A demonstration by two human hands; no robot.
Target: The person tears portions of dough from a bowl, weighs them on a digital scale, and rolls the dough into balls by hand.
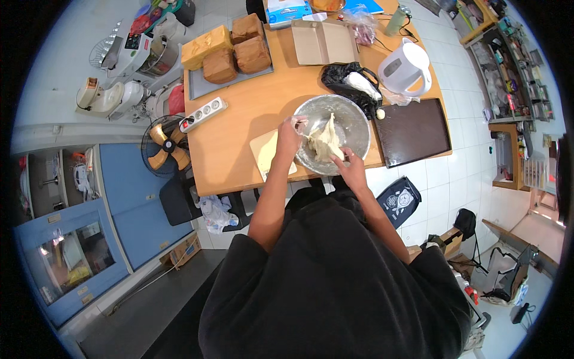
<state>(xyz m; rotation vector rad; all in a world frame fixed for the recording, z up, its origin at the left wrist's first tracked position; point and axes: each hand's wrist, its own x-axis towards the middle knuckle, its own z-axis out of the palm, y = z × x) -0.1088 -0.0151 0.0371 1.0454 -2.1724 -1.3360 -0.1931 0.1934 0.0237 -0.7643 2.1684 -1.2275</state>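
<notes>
A round metal bowl (362,128) stands at the near edge of the wooden table, with a pale, sticky lump of dough (326,143) in it. The dough is pulled up into an uneven peak. At the bowl's left rim, my left hand (291,133) has its fingers curled in on a stretched bit of dough, and some clings to the fingertips. My right hand (351,169) reaches over the near right rim and grips the lower part of the lump. Left of the bowl, beside my left forearm, lies a light yellow board (263,149), partly covered by that arm.
A dark baking tray (412,133) sits right of the bowl, a white kettle (404,67) and black plastic bag (341,78) behind. Several loaves (219,64) rest on a grey tray at the far left, near a power strip (204,115). An open cardboard box (324,43) lies at the back.
</notes>
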